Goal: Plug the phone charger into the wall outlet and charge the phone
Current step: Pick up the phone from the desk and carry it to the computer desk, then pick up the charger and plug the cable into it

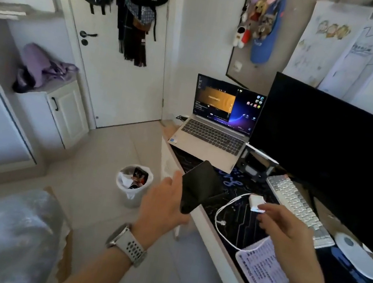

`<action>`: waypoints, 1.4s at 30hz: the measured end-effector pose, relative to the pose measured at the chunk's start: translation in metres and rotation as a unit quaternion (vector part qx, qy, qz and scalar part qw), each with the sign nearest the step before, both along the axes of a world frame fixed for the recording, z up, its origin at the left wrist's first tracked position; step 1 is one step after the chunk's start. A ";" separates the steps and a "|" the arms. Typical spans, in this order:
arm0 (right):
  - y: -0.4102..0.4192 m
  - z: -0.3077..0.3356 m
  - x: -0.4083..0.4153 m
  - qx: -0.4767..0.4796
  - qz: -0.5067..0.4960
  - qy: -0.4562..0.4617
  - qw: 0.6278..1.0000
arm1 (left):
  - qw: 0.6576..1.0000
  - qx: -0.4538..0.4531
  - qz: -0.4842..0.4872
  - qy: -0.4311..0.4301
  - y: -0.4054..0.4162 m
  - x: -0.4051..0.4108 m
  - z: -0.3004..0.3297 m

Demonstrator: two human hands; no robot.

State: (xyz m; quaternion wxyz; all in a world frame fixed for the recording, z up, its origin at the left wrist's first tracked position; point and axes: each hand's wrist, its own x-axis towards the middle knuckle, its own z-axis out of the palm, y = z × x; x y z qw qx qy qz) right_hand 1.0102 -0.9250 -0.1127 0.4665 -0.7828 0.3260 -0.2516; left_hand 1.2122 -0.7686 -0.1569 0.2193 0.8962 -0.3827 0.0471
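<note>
My left hand [164, 202] holds a dark phone [200, 186] by its lower edge, tilted up over the desk's left edge. A white charger block [255, 202] lies on the dark desk mat [242, 216]. The fingertips of my right hand [283, 223] touch the block's near side. Its white cable [222, 212] loops across the mat toward the front, with the plug end lying loose. No wall outlet is clearly in view.
An open laptop [213, 136] and a black monitor [333, 152] stand at the back of the desk, with a white keyboard [298, 206] and a mouse [347, 242]. A printed sheet [270, 268] lies at the front. A waste bin [133, 187] stands on the floor.
</note>
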 end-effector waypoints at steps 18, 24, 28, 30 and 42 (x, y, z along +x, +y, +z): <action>-0.145 -0.072 0.100 0.034 -0.138 0.095 0.985 | 0.968 0.149 -0.069 0.188 -0.199 0.120 -0.126; -0.175 -0.099 0.106 0.057 -0.162 0.138 0.975 | 0.955 0.186 -0.087 0.213 -0.228 0.129 -0.161; -0.185 -0.117 0.106 0.061 -0.191 0.179 0.963 | 0.952 0.216 -0.102 0.190 -0.251 0.132 -0.175; -0.187 -0.124 0.108 0.071 -0.200 0.206 0.955 | 0.950 0.224 -0.114 0.184 -0.260 0.133 -0.182; -0.214 -0.180 0.160 0.090 -0.226 0.354 0.903 | 0.946 0.268 -0.151 0.108 -0.281 0.144 -0.209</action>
